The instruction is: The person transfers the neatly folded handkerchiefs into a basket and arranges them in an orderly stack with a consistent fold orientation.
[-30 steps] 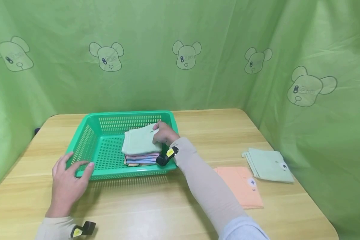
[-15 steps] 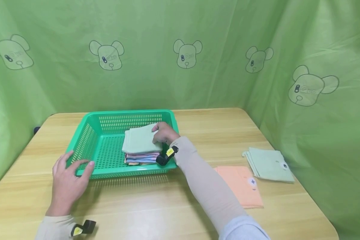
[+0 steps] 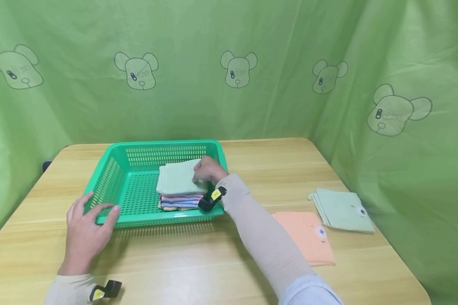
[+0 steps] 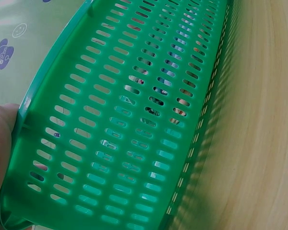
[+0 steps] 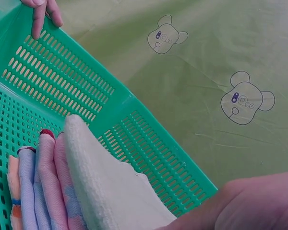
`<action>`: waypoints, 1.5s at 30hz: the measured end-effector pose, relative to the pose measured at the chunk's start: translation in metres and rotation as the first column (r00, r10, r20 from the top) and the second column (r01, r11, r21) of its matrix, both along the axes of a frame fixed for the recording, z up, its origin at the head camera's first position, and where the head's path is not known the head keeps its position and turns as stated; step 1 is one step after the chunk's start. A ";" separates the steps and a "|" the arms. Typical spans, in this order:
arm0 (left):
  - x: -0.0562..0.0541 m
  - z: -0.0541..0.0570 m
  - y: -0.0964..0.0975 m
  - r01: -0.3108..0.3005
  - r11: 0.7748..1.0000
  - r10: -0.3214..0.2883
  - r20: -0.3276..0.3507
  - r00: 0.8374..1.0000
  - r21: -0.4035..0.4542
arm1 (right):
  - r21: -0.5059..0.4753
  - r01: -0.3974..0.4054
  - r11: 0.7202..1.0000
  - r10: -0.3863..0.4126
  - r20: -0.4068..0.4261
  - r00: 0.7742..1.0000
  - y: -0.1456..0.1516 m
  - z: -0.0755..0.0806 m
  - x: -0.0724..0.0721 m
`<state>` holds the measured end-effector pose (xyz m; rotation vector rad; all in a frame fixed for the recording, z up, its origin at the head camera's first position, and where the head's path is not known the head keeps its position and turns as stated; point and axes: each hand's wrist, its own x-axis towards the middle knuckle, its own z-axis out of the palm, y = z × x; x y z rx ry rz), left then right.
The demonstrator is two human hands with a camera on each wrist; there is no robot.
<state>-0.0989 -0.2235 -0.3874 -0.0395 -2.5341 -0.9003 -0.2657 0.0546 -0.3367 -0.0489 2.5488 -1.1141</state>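
Note:
A pale green folded towel (image 3: 177,178) lies on top of a stack of folded towels (image 3: 179,201) at the right side of the green plastic basket (image 3: 149,217). My right hand (image 3: 210,170) holds the pale green towel by its right edge; its fingertips are partly hidden. In the right wrist view, the green towel (image 5: 105,187) rests against pink, blue and orange towels (image 5: 41,191). At the basket's front left corner, my left hand (image 3: 87,231) grips the rim, its fingers hooked over the edge.
On the table (image 3: 168,262) to the right lie an orange folded towel (image 3: 305,239) and another pale green folded towel (image 3: 343,209) with a face patch. Green curtains (image 3: 191,106) with bear-like heads stand behind and beside the table.
The right hand's fingers have shifted slightly on the pale green towel, which has moved a little to the right. The left hand and the basket stay in place.

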 end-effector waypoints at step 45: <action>-0.001 -0.002 0.000 -0.006 1.000 0.005 0.016 1.000 0.008 | -0.361 0.131 0.924 -0.148 -0.022 0.989 0.012 0.014 0.000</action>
